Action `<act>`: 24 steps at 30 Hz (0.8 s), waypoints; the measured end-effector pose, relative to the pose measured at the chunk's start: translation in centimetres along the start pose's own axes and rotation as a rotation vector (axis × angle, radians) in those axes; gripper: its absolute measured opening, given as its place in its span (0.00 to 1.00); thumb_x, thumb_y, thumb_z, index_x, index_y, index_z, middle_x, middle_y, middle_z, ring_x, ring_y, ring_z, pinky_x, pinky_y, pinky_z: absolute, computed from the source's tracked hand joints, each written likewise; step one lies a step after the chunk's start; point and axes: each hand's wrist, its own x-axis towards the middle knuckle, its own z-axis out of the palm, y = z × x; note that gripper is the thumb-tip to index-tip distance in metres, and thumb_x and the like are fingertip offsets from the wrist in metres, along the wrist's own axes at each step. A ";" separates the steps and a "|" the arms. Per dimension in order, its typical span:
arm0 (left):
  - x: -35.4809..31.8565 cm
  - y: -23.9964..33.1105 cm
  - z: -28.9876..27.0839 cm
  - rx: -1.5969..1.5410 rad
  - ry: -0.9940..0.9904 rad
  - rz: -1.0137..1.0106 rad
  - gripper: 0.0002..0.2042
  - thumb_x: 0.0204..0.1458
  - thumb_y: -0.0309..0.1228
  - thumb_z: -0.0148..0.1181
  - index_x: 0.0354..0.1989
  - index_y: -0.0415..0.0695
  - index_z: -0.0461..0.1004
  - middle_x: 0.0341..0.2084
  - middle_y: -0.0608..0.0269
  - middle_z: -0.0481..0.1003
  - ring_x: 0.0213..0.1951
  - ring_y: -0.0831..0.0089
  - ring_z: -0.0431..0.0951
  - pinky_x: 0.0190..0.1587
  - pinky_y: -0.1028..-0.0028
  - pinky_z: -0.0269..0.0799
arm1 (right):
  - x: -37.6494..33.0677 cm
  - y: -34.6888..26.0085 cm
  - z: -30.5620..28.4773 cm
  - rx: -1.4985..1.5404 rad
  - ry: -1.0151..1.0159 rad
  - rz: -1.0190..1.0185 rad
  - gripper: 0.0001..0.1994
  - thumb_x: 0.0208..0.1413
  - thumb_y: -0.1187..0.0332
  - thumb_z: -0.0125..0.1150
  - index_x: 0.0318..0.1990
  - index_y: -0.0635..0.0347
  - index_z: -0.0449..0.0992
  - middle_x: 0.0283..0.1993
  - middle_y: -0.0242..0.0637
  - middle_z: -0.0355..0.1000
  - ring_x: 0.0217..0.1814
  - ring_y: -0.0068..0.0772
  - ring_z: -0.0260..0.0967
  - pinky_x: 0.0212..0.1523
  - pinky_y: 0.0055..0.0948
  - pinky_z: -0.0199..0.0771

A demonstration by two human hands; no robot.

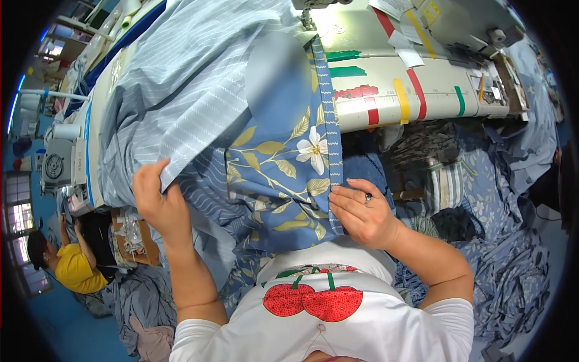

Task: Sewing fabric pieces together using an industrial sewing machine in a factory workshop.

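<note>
A blue cloth printed with pale leaves and a white flower [274, 169] lies in front of me. Its right side has a striped border [327, 114] running up to the sewing machine's presser foot [307, 24]. My left hand [158, 199] pinches the edge of a pale blue striped fabric [202, 123], which folds back over its darker side. On the right, my right hand [365, 214], with a ring on one finger, grips the floral cloth's bordered edge near its lower end. Its fingers lie together on top; the thumb is hidden. A blurred patch covers part of the cloth.
The white machine table [434, 90] carries red, yellow and green tape strips. At its right end stands a small wooden tray [512, 84]. Heaped floral cloth [500, 277] lies to the lower right. A person in a yellow top [81, 268] sits at the far left.
</note>
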 end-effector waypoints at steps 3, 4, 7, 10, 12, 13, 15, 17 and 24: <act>-1.2 2.2 -1.9 -0.123 -0.030 0.020 0.12 0.43 0.17 0.58 0.39 0.35 0.76 0.38 0.50 0.71 0.40 0.59 0.72 0.44 0.69 0.67 | -0.2 -0.1 0.1 -0.006 0.009 0.019 0.08 0.40 0.77 0.60 0.32 0.66 0.78 0.38 0.41 0.76 0.45 0.37 0.76 0.53 0.40 0.68; -1.5 3.7 -2.7 -0.166 -0.011 0.063 0.13 0.42 0.15 0.57 0.39 0.35 0.76 0.36 0.50 0.71 0.39 0.59 0.73 0.42 0.70 0.68 | -0.3 -0.1 0.1 -0.006 0.006 0.017 0.08 0.40 0.77 0.60 0.32 0.66 0.78 0.38 0.41 0.76 0.45 0.37 0.76 0.53 0.40 0.67; -2.5 6.7 -4.3 -0.271 -0.135 0.017 0.13 0.43 0.16 0.57 0.40 0.36 0.76 0.34 0.52 0.71 0.37 0.60 0.72 0.40 0.71 0.68 | -0.4 -0.1 0.0 -0.007 0.000 0.010 0.09 0.40 0.76 0.60 0.32 0.66 0.78 0.38 0.41 0.76 0.44 0.36 0.76 0.53 0.40 0.67; 0.4 8.5 -5.8 -0.239 -0.133 0.097 0.14 0.44 0.17 0.57 0.42 0.37 0.77 0.30 0.54 0.71 0.33 0.62 0.72 0.36 0.72 0.68 | -0.5 -0.4 -0.6 -0.001 0.012 0.014 0.09 0.39 0.75 0.59 0.31 0.66 0.78 0.38 0.41 0.76 0.44 0.37 0.76 0.54 0.41 0.66; 3.0 10.2 -8.4 -0.122 -0.054 0.185 0.15 0.44 0.18 0.57 0.42 0.38 0.77 0.28 0.56 0.71 0.29 0.63 0.72 0.33 0.72 0.68 | 0.4 -0.9 -1.2 0.019 0.012 -0.016 0.09 0.39 0.75 0.59 0.32 0.66 0.78 0.38 0.41 0.75 0.44 0.37 0.75 0.55 0.42 0.65; 3.9 11.7 -8.9 -0.095 -0.067 0.225 0.13 0.44 0.21 0.57 0.41 0.40 0.78 0.25 0.59 0.70 0.27 0.66 0.70 0.30 0.72 0.67 | 0.5 -1.0 -1.6 0.015 0.005 -0.019 0.10 0.39 0.75 0.59 0.32 0.66 0.78 0.38 0.41 0.75 0.44 0.37 0.75 0.55 0.42 0.65; 4.1 13.8 -6.1 -0.138 -0.107 0.290 0.12 0.45 0.24 0.57 0.40 0.41 0.78 0.22 0.62 0.69 0.24 0.68 0.69 0.26 0.71 0.66 | -0.7 -0.5 -1.9 -0.031 -0.018 0.044 0.10 0.38 0.75 0.59 0.32 0.66 0.78 0.38 0.41 0.75 0.44 0.37 0.75 0.55 0.43 0.64; 2.6 15.4 -6.3 -0.100 -0.353 0.791 0.05 0.46 0.29 0.56 0.29 0.42 0.72 0.17 0.64 0.68 0.18 0.72 0.70 0.19 0.72 0.63 | 0.0 -1.0 -1.8 0.048 -0.001 0.019 0.10 0.38 0.74 0.59 0.31 0.65 0.77 0.40 0.42 0.75 0.45 0.38 0.75 0.57 0.43 0.63; -5.8 15.8 0.6 -0.386 -1.035 0.616 0.06 0.46 0.30 0.54 0.24 0.44 0.64 0.13 0.62 0.68 0.11 0.72 0.71 0.10 0.69 0.62 | -1.1 -1.2 -1.2 0.025 0.016 0.061 0.07 0.36 0.73 0.59 0.27 0.63 0.75 0.42 0.41 0.74 0.46 0.39 0.74 0.60 0.45 0.59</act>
